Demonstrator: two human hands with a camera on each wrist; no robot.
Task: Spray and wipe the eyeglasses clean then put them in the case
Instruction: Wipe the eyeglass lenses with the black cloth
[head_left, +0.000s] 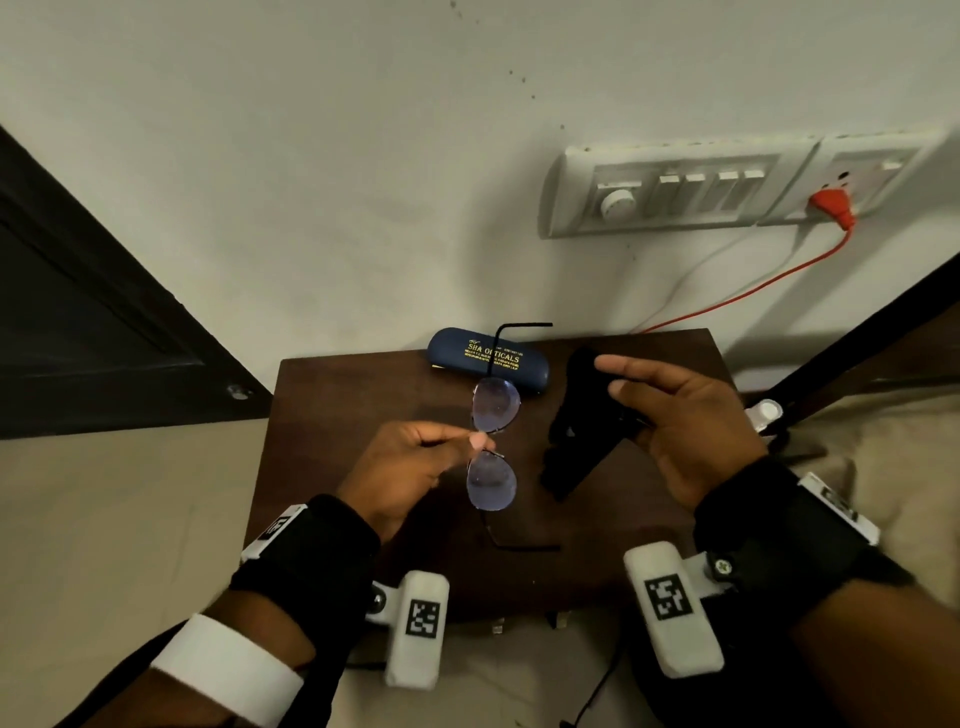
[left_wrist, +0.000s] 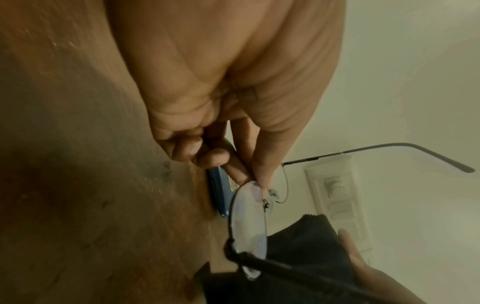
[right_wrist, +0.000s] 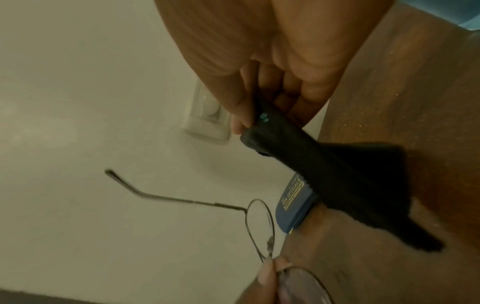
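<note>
left hand (head_left: 410, 467) pinches the light, fragile eyeglasses (head_left: 493, 447) at the bridge; right hand (head_left: 680, 421) beside it grips a soft black cloth (head_left: 571, 436).

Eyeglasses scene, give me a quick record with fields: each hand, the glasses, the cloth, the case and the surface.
left hand: left hand pinches the eyeglasses at the bridge
right hand: right hand holds the black cleaning cloth
eyeglasses: held above the table, temples unfolded
cloth: hangs from the right hand beside the glasses, not touching the lenses
case: blue eyeglass case, shut, lying at the table's far edge
surface: dark brown wooden table
spray bottle: none in view
</note>
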